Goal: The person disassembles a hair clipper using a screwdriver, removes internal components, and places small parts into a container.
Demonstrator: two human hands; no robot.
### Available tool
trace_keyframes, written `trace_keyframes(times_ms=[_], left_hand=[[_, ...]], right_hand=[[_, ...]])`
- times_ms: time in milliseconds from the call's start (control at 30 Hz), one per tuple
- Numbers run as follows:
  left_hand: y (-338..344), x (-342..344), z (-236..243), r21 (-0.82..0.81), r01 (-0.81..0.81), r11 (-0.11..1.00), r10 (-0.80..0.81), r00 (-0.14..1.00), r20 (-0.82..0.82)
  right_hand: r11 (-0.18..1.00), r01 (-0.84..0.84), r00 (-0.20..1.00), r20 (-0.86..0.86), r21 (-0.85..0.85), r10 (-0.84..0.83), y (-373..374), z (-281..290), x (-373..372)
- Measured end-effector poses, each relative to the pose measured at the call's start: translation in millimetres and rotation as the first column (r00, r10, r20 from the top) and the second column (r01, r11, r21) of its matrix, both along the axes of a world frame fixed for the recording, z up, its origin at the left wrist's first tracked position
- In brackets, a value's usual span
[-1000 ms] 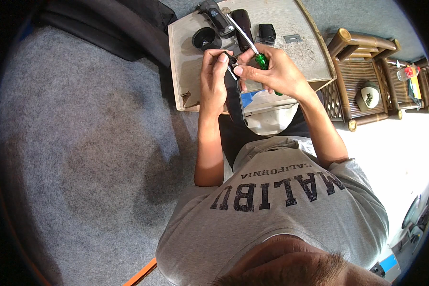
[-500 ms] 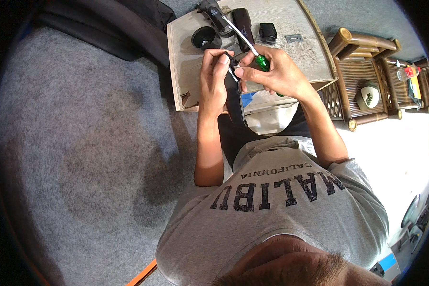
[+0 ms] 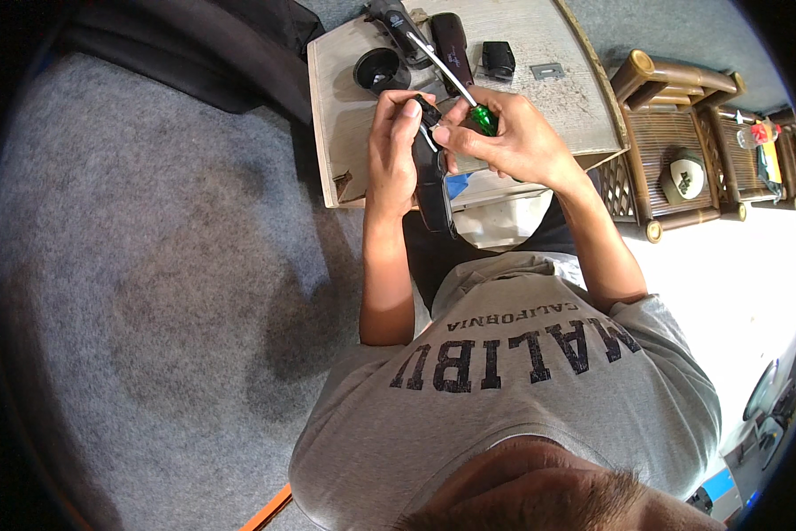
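One long, narrow black device (image 3: 432,190) is sitting between two bare hands, lying over the near edge of a pale wooden tabletop (image 3: 584,115). The left hand (image 3: 392,150) is gripping its far part, thumb pressing near the tip. The right hand (image 3: 515,133) is holding a screwdriver with a translucent green handle and silver shaft (image 3: 484,120) among its fingers, while its thumb and a fingertip are closing in beside the device's far end — whether they are pinching a small part, I cannot tell. The shaft is pointing up and left, away from the device. Beyond the hands, a round black cup (image 3: 377,71), a dark purplish oblong case (image 3: 451,49) and a small black boxy piece (image 3: 498,59) are resting on the wood — a flat grey metal plate (image 3: 546,70) is lying farther right.
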State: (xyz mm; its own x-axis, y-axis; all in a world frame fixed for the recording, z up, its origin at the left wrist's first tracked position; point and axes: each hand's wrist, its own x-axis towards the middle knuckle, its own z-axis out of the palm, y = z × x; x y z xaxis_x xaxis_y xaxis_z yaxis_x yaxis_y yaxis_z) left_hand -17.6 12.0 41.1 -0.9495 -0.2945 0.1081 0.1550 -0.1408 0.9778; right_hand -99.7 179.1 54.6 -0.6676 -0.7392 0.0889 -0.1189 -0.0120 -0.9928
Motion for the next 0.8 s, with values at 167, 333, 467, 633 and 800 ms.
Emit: trace_keyframes(times_ms=[167,333,467,633,800], left_hand=[[0.8,-1.4,0.8,-0.017,-0.014,1.0,0.014,1.0,0.015],[0.1,-2.5,-2.0,-0.013,-0.017,1.0,0.017,1.0,0.005],[-0.8,-2.6,-0.6,0.025,0.006,1.0,-0.006,1.0,-0.003],[-7.4,-4.2,-4.6,0.221,0.035,0.975,-0.039,0.999,0.012],[-11.8,-6.8,-4.1,0.384,0.119,0.916,-0.133,0.991,0.009]], right_hand=[[1.0,0.012,1.0,-0.026,-0.002,-0.012,-1.1,-4.8,-1.2],[0.999,0.029,0.999,-0.028,0.02,-0.028,-0.1,-3.3,-0.8],[0.999,0.039,0.999,-0.029,-0.02,-0.04,-0.5,-5.2,-1.0],[0.998,0.052,0.996,0.076,-0.034,-0.049,1.3,-6.5,-3.4],[0.988,0.07,0.962,0.27,-0.139,-0.03,5.5,-12.3,-16.0]])
